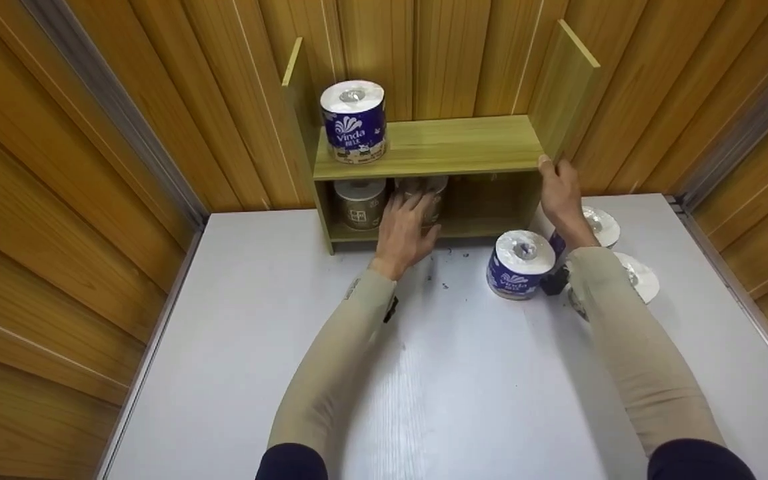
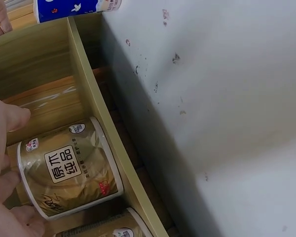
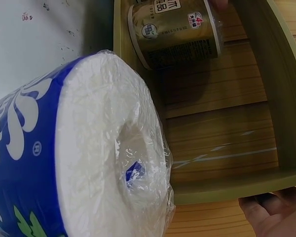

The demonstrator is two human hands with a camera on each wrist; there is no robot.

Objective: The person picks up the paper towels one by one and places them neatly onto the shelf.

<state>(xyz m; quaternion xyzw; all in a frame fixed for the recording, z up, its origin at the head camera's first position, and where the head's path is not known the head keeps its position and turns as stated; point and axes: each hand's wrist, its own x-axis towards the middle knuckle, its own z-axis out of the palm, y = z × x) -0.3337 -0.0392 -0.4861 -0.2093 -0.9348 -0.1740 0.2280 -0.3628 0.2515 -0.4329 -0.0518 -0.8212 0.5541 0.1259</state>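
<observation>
A small wooden shelf point(image 1: 437, 147) stands against the back wall. My left hand point(image 1: 404, 230) reaches into its lower compartment, fingers spread over the top of a brown-wrapped toilet roll point(image 2: 71, 168). In the left wrist view the thumb point(image 2: 17, 117) stands away from that roll. Another brown toilet roll point(image 1: 361, 205) stands to its left. A blue Vinda toilet roll point(image 1: 355, 130) stands upright on the upper board at the left. My right hand point(image 1: 561, 197) grips the shelf's right side panel by its front edge; in the right wrist view its fingers point(image 3: 274, 210) lie against the panel's outer face.
A blue Vinda toilet roll point(image 1: 516, 277) stands on the white table point(image 1: 257, 333) before the shelf's right end. Two more wrapped rolls, one behind point(image 1: 603, 227) and one nearer roll point(image 1: 639, 277), stand by the right forearm. Wood-panelled walls point(image 1: 57, 187) enclose the table.
</observation>
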